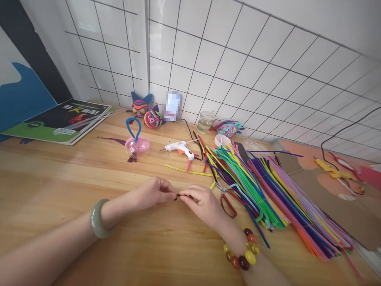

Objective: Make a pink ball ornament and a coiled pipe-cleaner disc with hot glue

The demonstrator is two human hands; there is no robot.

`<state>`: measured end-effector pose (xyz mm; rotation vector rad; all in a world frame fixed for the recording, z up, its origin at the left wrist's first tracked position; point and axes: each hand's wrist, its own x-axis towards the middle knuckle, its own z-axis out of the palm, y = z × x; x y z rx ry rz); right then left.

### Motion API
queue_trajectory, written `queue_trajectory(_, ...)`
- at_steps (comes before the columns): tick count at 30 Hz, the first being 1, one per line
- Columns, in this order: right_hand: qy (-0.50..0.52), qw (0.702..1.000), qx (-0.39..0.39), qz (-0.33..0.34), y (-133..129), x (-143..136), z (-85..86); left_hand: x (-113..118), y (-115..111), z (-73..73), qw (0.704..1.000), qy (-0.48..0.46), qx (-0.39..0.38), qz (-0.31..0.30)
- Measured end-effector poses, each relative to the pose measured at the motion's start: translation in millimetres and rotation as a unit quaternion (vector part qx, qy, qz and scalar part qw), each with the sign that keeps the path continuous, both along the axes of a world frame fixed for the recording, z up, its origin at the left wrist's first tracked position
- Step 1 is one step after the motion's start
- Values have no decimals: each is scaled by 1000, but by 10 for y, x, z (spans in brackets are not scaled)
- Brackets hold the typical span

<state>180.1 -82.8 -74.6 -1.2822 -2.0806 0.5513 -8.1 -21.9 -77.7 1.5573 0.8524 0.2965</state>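
Over the wooden table, my left hand and my right hand meet fingertip to fingertip. Both pinch a short black piece of pipe cleaner, mostly covered by the fingers. Close to my right hand, red-handled scissors lie partly under loose pipe cleaners. Beyond my hands a white glue gun rests on its side. Left of it stands a pink see-through dish or half ball with a blue pipe cleaner loop on top. A yellow pipe cleaner lies between glue gun and hands.
Thick bundles of coloured pipe cleaners cover the right side, beside cardboard with a yellow glue gun. Striped fish-like crafts, a phone and a glass jar line the tiled wall. A book lies at left.
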Motion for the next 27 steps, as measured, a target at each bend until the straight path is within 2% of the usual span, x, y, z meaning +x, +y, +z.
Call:
queue_trajectory(4,36,997,-31,-68,-31,-45,26,20,-22,42,999,-10,9,46)
queue_trajectory(10,115,984,-72,-113,-70,-137,55,64,-80,86,992,-59,17,108)
queue_trajectory(19,201,961,-92,-169,-100,-240,20,125,-143,0,976,-127,-38,173)
queue_trajectory(23,201,963,-66,-165,-92,-216,18,129,-157,-12,971,-152,-82,166)
queue_trajectory(27,141,983,-22,-113,-47,-103,3,78,-124,56,961,-167,-181,127)
